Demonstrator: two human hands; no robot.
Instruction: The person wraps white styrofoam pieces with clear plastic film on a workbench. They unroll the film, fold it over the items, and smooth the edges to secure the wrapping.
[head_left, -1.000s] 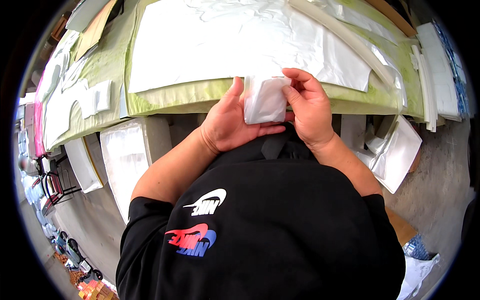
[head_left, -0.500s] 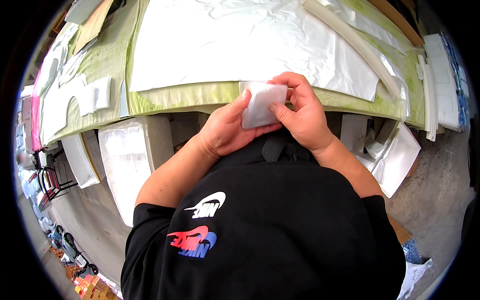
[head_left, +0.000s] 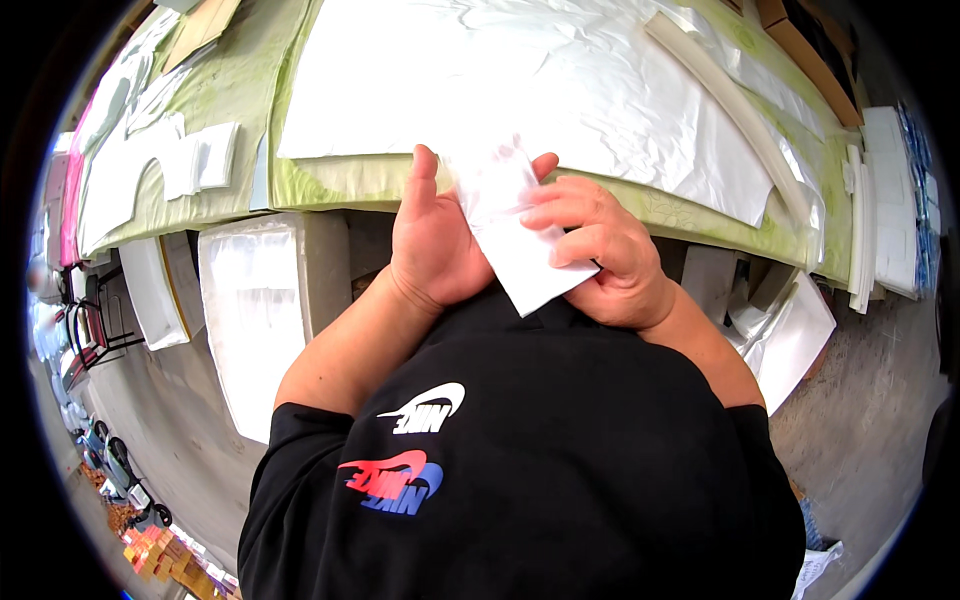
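Note:
A small flat white packet [head_left: 525, 265] with filmy, see-through plastic at its far end is in front of my chest, tilted and partly blurred. My right hand [head_left: 610, 255] grips its right side with bent fingers. On the other side, my left hand [head_left: 435, 240] lies palm up with its thumb raised away from the packet. Its other fingers pass behind the packet and are mostly hidden. A fingertip shows past the packet's far right side. Both hands are just in front of the near table edge.
A green cloth-covered table [head_left: 350, 185] carries wide white plastic sheeting [head_left: 450, 80] and a long pale strip [head_left: 720, 90]. White cut pieces [head_left: 195, 165] lie at left. Under the table stand a white bin [head_left: 250, 310] and a white plastic-lined container [head_left: 795, 335].
The packet has turned and its near corner has dropped toward my chest; filmy plastic now shows at its far end. My left thumb has lifted off it. My right hand has moved lower along its side.

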